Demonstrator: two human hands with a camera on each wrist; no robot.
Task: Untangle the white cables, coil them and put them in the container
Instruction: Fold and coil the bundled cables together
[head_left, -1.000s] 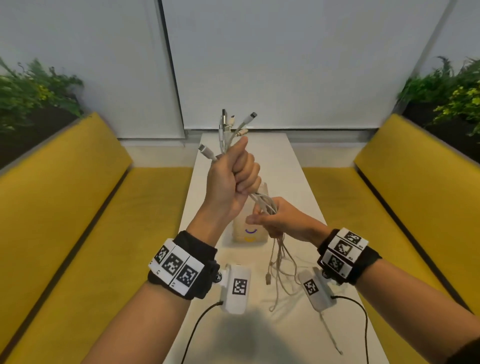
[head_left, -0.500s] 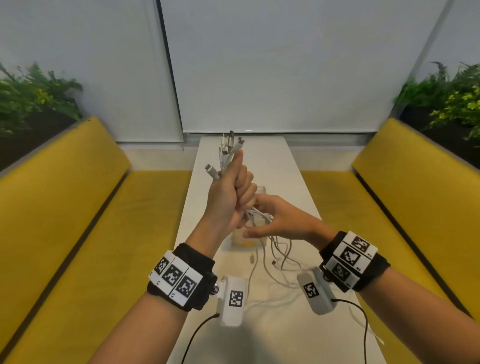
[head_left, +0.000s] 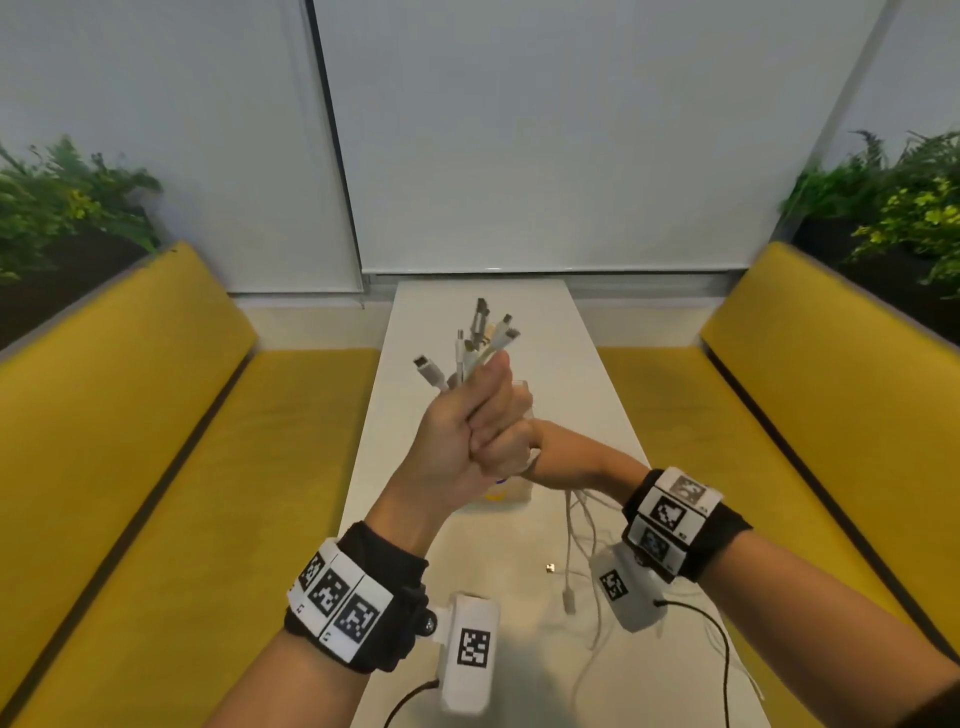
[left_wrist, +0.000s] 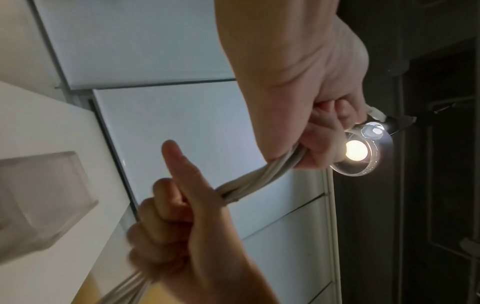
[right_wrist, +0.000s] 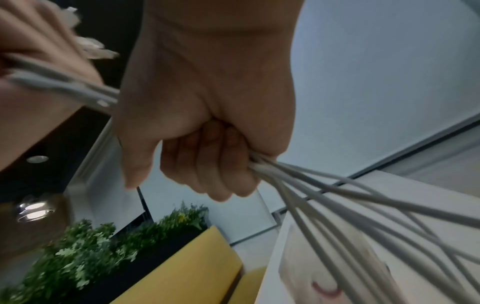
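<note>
Both hands fisted on one bunch of cables, above the worktop.

The left hand (head_left: 470, 431) is raised with its fingers curled tight round the cables (head_left: 470, 358) just below their plugs (head_left: 488, 325), which fan out above the fist; held so, the ends stay level and sorted. The right hand (head_left: 558, 460) sits just beside and below it, fingers wrapped round the same bunch, thumb (left_wrist: 179, 164) sticking out. Between the fists the strands run twisted together (left_wrist: 259, 179), so I judge this grip is meant to draw the bunch straight before coiling. Below the right hand the loose tails (head_left: 574, 551) hang and spread onto the worktop (head_left: 550, 322) near its right edge. The container (head_left: 506, 496) stands mid-worktop, mostly hidden behind the hands; no cable is seen in it.
</note>
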